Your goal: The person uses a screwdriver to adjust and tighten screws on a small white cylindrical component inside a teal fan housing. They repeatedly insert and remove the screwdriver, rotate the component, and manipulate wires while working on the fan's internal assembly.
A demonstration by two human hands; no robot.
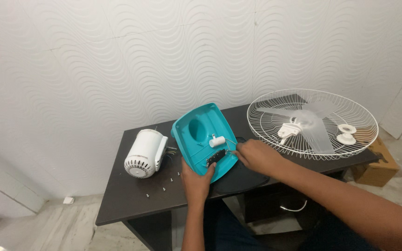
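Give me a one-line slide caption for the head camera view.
Left hand props a teal fan housing on a dark table while right hand works inside, beside a white motor.

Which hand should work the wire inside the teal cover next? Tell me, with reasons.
Probably the right hand: its fingers already pinch at the thin wire beside the small white part inside the teal cover. The left hand grips the cover's lower edge, steadying it.

Dark table in a white-walled corner

White wall panels (94,60) with a wavy relief rise behind the dark brown table (126,195); pale marbled floor (47,227) below, a cardboard box (373,167) at right.
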